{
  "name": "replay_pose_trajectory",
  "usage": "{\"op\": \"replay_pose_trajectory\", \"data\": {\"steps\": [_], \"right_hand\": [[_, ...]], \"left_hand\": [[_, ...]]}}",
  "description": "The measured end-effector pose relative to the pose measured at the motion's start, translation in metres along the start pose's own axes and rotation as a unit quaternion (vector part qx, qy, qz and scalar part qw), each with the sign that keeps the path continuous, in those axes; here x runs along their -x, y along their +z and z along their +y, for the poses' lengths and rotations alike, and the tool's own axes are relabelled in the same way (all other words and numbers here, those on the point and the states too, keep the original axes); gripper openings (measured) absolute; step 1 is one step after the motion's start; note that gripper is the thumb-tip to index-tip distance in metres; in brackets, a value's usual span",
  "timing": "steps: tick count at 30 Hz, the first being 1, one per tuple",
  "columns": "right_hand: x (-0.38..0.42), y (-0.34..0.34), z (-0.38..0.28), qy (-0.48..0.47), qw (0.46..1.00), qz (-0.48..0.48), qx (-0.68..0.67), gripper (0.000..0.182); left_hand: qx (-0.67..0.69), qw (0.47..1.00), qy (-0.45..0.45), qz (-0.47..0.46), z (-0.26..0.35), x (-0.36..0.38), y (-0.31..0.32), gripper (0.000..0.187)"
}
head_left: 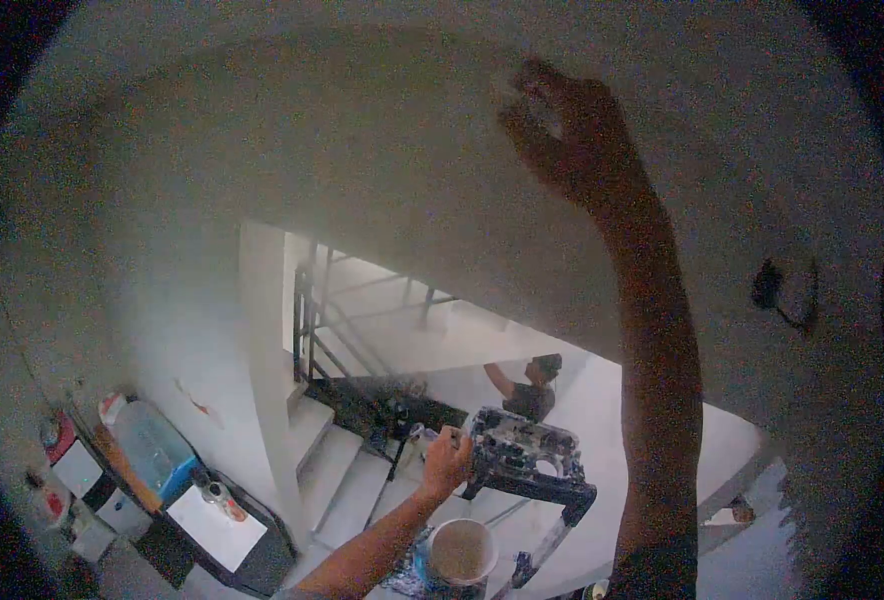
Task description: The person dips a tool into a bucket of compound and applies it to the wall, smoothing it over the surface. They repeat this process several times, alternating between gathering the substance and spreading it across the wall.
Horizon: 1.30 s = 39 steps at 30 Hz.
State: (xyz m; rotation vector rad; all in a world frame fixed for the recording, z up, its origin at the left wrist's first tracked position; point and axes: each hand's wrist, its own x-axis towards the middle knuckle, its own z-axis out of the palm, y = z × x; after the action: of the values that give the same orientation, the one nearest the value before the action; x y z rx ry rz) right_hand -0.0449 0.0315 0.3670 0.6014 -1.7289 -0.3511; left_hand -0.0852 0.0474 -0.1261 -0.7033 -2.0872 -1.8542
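My right hand (570,135) is raised high against the dim plastered surface (382,140). Its fingers and thumb curl toward each other around a pale spot too blurred to name. Lower down, my left hand (448,462) is closed at the left edge of a stepladder (527,450), its fingers seemingly wrapped on that edge. Dark and pale stains cover the ladder's top. Below the left hand stands a bucket (494,553) with light brown contents.
Stairs (347,480) with a dark railing (307,320) lie beyond the opening. Another person (534,390) stands farther off with an arm raised. A dark fitting with a cable (767,285) hangs at right. At lower left are a blue-ended clear container (152,445) and a white sheet (217,535).
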Motion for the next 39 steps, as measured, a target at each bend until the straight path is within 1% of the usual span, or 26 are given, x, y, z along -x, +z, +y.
{"op": "replay_pose_trajectory", "data": {"steps": [1, 2, 4, 5, 7, 8, 10, 11, 12, 13, 14, 15, 16, 20, 22, 23, 24, 25, 26, 29, 31, 35, 36, 37, 38, 39], "right_hand": [[0.001, 0.007, 0.004, 0.008, 0.998, 0.001, 0.054, 0.035], [0.006, 0.006, 0.001, 0.009, 0.999, -0.002, 0.054, 0.035], [0.019, 0.004, -0.01, -0.002, 0.997, -0.078, -0.024, 0.032], [0.021, 0.005, -0.011, -0.007, 0.996, -0.08, -0.025, 0.032], [0.03, 0.006, -0.005, 0.002, 0.973, -0.156, -0.17, 0.031], [0.029, -0.002, 0.002, 0.0, 0.972, -0.157, -0.173, 0.031], [0.021, -0.025, 0.015, -0.034, 0.916, -0.147, -0.372, 0.025], [0.018, -0.021, 0.011, -0.034, 0.916, -0.147, -0.371, 0.025], [0.015, -0.012, 0.002, 0.096, 0.926, -0.025, -0.365, 0.022], [0.014, -0.006, -0.001, 0.223, 0.906, 0.099, -0.346, 0.02], [0.016, 0.001, 0.007, 0.223, 0.906, 0.097, -0.345, 0.02], [0.019, 0.01, 0.017, 0.11, 0.96, 0.032, -0.255, 0.019], [0.023, 0.017, 0.024, -0.007, 0.987, -0.034, -0.159, 0.018], [0.037, 0.01, -0.02, -0.048, 0.978, -0.078, -0.19, 0.019], [0.044, 0.005, -0.022, 0.021, 0.977, -0.141, -0.16, 0.016], [0.038, -0.006, -0.024, 0.018, 0.977, -0.141, -0.162, 0.016], [0.028, -0.023, -0.026, 0.104, 0.936, -0.122, -0.314, 0.018], [0.023, -0.032, -0.028, 0.187, 0.864, -0.099, -0.456, 0.02], [0.024, -0.027, -0.026, 0.187, 0.864, -0.099, -0.457, 0.02], [0.036, 0.01, -0.013, 0.031, 0.975, -0.07, -0.207, 0.024], [0.041, 0.028, -0.013, -0.076, 0.995, -0.054, -0.028, 0.027], [0.045, 0.013, -0.029, -0.116, 0.987, 0.017, -0.105, 0.025], [0.028, -0.009, -0.021, -0.005, 0.964, -0.132, -0.232, 0.025], [0.015, -0.022, -0.015, 0.106, 0.891, -0.275, -0.345, 0.026], [0.008, -0.02, -0.021, 0.105, 0.891, -0.273, -0.346, 0.026], [0.0, -0.014, -0.031, 0.222, 0.881, -0.152, -0.39, 0.022]], "left_hand": [[-0.025, 0.998, -0.051, 0.015, 0.004, -0.003, -0.001, 0.028], [-0.024, 0.998, -0.053, 0.014, 0.016, -0.004, -0.007, 0.028], [-0.03, 0.994, -0.105, -0.004, 0.044, -0.002, -0.02, 0.03], [-0.025, 0.994, -0.107, -0.001, 0.044, -0.002, -0.019, 0.03], [-0.02, 0.997, -0.076, 0.0, 0.039, 0.0, -0.021, 0.03], [-0.019, 0.997, -0.078, 0.002, 0.033, 0.002, -0.02, 0.03], [-0.048, 0.997, -0.053, -0.037, 0.02, -0.003, -0.014, 0.03], [-0.047, 0.997, -0.052, -0.037, 0.022, -0.004, -0.013, 0.03], [-0.043, 0.997, -0.063, -0.017, 0.024, -0.003, -0.011, 0.031], [-0.039, 0.996, -0.075, 0.003, 0.025, -0.001, -0.01, 0.031], [-0.038, 0.996, -0.076, 0.001, 0.024, -0.002, -0.008, 0.031], [-0.021, 0.996, -0.09, 0.012, 0.021, -0.003, -0.005, 0.031], [-0.004, 0.994, -0.104, 0.023, 0.018, -0.003, -0.003, 0.031], [-0.008, 0.996, -0.081, 0.037, 0.026, -0.002, -0.01, 0.03], [0.037, 0.994, -0.098, 0.016, 0.037, 0.0, -0.019, 0.029], [0.038, 0.994, -0.098, 0.018, 0.034, -0.001, -0.017, 0.029], [0.024, 0.995, -0.093, 0.017, 0.031, -0.002, -0.015, 0.029], [0.01, 0.996, -0.087, 0.014, 0.028, -0.003, -0.013, 0.029], [0.01, 0.996, -0.087, 0.015, 0.027, -0.004, -0.013, 0.029], [0.021, 0.992, -0.126, -0.001, 0.023, -0.003, -0.009, 0.028], [0.014, 0.998, -0.057, 0.036, 0.009, -0.002, -0.004, 0.026], [-0.006, 0.999, -0.03, 0.043, 0.006, 0.001, -0.006, 0.024], [-0.034, 0.999, 0.013, 0.032, -0.005, 0.0, -0.001, 0.024], [-0.063, 0.996, 0.056, 0.019, -0.01, 0.0, 0.001, 0.023], [-0.064, 0.996, 0.056, 0.021, -0.006, -0.002, 0.0, 0.023], [-0.017, 1.0, -0.021, 0.012, 0.003, -0.003, -0.002, 0.023]]}}
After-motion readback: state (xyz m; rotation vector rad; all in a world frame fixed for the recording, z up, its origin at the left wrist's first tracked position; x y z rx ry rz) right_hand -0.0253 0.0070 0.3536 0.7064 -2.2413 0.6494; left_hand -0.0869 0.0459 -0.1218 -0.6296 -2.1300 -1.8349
